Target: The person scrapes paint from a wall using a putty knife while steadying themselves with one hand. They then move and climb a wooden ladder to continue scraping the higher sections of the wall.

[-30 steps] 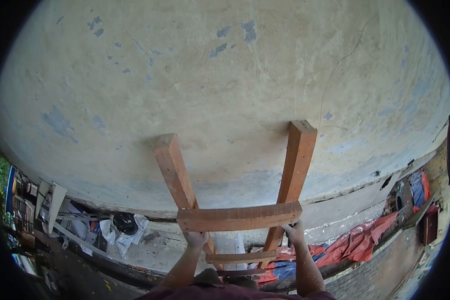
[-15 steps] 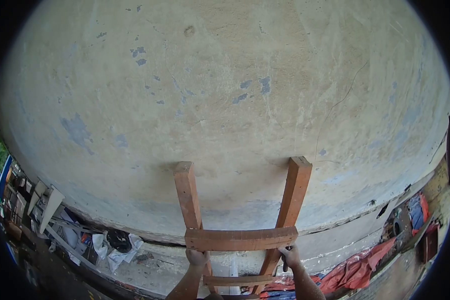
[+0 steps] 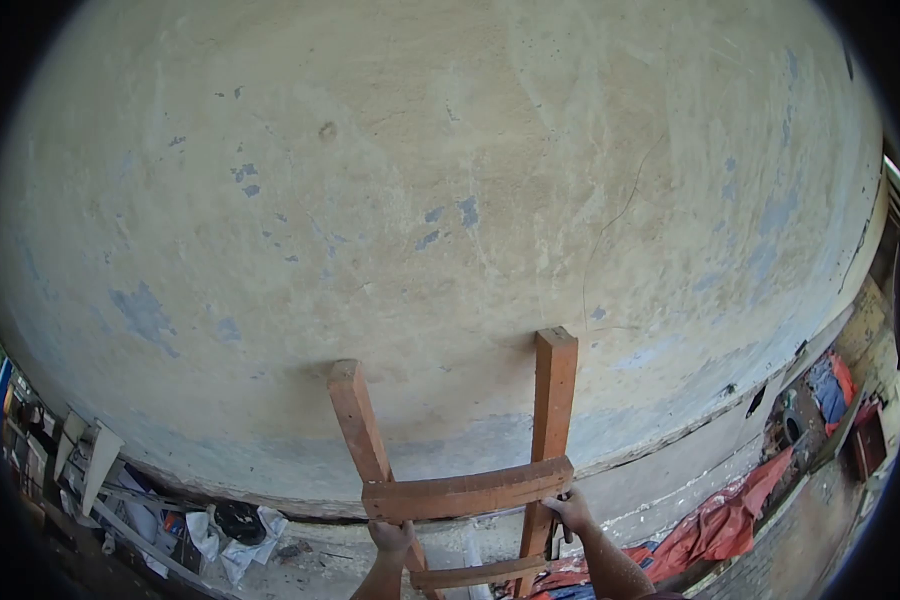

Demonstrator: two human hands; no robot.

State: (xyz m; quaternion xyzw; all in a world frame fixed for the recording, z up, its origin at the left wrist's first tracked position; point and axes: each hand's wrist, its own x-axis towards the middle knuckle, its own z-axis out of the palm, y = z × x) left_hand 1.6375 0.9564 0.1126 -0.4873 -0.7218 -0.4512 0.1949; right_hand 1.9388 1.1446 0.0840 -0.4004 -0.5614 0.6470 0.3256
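A reddish-brown wooden ladder leans on a plastered wall, its two rail tops against the surface. Just under the top rung, my left hand is closed around the left rail. My right hand is at the right rail, close below the same rung, with its fingers bent. A small dark tool shows below those fingers; its kind cannot be made out. Lower down, another rung joins the rails.
Patches of paint have flaked off the wall, and a crack runs down its right side. Below lie red tarpaulin at right and white sacks with a black bag at left. Metal brackets stick out at far left.
The view has turned to the right and tilted, so the ladder and wall appear further left. Both hands remain at the rails below the top rung.
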